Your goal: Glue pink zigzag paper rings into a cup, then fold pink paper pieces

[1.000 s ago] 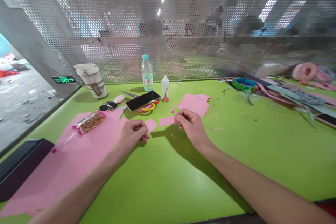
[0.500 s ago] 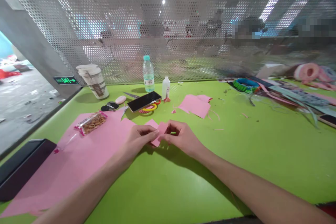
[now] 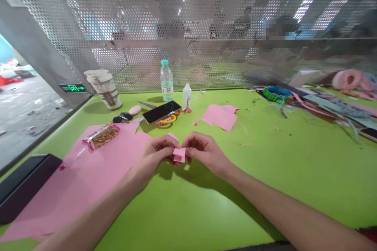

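Between my two hands is a small folded piece of pink paper (image 3: 179, 154), held just above the green table (image 3: 218, 215). My left hand (image 3: 160, 150) pinches its left side between thumb and fingers. From the right, my right hand (image 3: 203, 150) grips the other side, its fingertips partly hidden behind the paper. Another bit of pink paper (image 3: 173, 136) shows just beyond my left fingers. A large pink sheet (image 3: 97, 176) lies under and beside my left forearm. Farther off to the right are cut pink pieces (image 3: 219, 117) with thin strips next to them.
A phone (image 3: 161, 112) rests on yellow-handled scissors (image 3: 169, 119). Behind stand a water bottle (image 3: 167, 82), a small white bottle (image 3: 186, 97) and a paper cup (image 3: 103, 88). A nut packet (image 3: 101, 136) and a dark box (image 3: 26, 184) are at left; ribbons (image 3: 324, 106) pile up at right.
The pink paper in my hands has been folded smaller and turned. My fingers have shifted their hold, and the right hand has come in slightly toward the left.
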{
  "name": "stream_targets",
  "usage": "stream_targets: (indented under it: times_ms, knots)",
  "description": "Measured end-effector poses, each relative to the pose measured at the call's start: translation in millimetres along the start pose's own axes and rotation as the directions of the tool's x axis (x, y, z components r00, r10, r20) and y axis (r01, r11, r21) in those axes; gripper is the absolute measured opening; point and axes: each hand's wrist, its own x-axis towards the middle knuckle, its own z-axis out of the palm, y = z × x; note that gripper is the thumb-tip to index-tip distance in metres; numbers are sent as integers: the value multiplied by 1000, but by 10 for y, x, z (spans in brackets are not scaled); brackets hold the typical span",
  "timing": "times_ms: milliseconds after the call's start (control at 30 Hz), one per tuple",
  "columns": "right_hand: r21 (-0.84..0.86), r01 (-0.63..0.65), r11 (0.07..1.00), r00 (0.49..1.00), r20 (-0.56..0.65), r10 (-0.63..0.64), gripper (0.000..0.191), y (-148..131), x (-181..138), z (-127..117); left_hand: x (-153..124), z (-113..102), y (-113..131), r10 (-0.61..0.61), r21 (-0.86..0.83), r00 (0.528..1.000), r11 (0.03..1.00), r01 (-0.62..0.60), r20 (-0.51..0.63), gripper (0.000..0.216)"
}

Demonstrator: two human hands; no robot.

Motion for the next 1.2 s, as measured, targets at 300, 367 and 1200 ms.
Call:
stream_targets:
  times_ms: [300, 367, 1200]
  knots:
    - [-74, -54, 996, 998, -45, 50, 26, 54, -3, 10, -19, 34, 31, 20, 266, 999, 964, -29, 37, 19]
    - [-46, -69, 997, 997, -40, 67, 30, 109, 22, 4, -24, 51, 7, 57, 345, 998, 937, -62, 23, 24]
    - [-277, -41, 960, 988, -153, -2, 31, 60, 4, -8, 27, -13, -80, 161, 493, 978, 867, -76, -133, 23]
